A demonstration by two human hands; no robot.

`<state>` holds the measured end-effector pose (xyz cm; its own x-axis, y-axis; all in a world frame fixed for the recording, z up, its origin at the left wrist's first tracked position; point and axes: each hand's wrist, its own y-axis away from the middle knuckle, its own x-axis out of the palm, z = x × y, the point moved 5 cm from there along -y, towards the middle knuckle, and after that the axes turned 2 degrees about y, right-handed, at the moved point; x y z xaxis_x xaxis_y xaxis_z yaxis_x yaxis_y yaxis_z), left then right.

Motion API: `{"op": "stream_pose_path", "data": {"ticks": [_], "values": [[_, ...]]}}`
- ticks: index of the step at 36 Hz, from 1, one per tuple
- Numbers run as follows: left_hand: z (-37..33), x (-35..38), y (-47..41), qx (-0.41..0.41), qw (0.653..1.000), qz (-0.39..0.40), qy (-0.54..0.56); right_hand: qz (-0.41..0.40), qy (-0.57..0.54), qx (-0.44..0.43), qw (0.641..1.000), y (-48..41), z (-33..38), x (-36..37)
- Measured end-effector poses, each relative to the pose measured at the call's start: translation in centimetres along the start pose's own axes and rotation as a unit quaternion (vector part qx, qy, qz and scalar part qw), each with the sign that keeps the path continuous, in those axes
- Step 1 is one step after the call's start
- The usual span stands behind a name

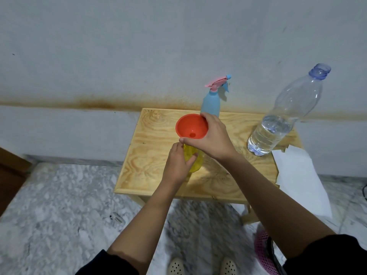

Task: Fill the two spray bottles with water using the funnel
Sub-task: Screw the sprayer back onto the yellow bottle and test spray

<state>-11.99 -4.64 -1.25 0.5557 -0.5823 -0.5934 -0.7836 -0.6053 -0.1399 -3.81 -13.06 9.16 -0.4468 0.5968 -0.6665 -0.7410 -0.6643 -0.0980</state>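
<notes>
A yellow spray bottle [195,161] without its spray head stands in the middle of the small wooden table [151,151]. My left hand [177,165] grips its body. An orange funnel [191,127] sits over its neck, and my right hand [212,138] holds the funnel by the rim. Behind them, a blue spray bottle [211,102] with a pink and blue trigger head stands upright at the table's back edge. A large clear water bottle [278,124], uncapped and about a third full, stands at the table's right side.
A white sheet of paper [301,179] hangs off the table's right edge. A stained wall rises right behind the table. The floor is grey marble. A pink mesh object [262,247] lies on the floor at the lower right, by my feet.
</notes>
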Motion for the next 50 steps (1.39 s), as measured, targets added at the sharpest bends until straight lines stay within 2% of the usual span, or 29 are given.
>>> {"op": "stream_pose_path", "data": {"ticks": [22, 35, 40, 50], "values": [[0.2, -0.2, 0.0, 0.003, 1.0, 0.004, 0.006, -0.006, -0.004, -0.004, 1.0, -0.1, -0.1, 0.0], [0.8, -0.2, 0.1, -0.005, 0.999, -0.006, 0.048, -0.015, -0.021, 0.028, 0.999, -0.5, -1.1, 0.5], [0.8, -0.2, 0.2, -0.001, 0.997, -0.001, 0.075, 0.0, -0.004, 0.011, 1.0, -0.3, -0.9, 0.7], [1.1, 0.2, 0.6, -0.024, 0.989, -0.013, 0.143, -0.038, -0.135, 0.053, 0.989, -1.3, -1.5, -2.6]]}}
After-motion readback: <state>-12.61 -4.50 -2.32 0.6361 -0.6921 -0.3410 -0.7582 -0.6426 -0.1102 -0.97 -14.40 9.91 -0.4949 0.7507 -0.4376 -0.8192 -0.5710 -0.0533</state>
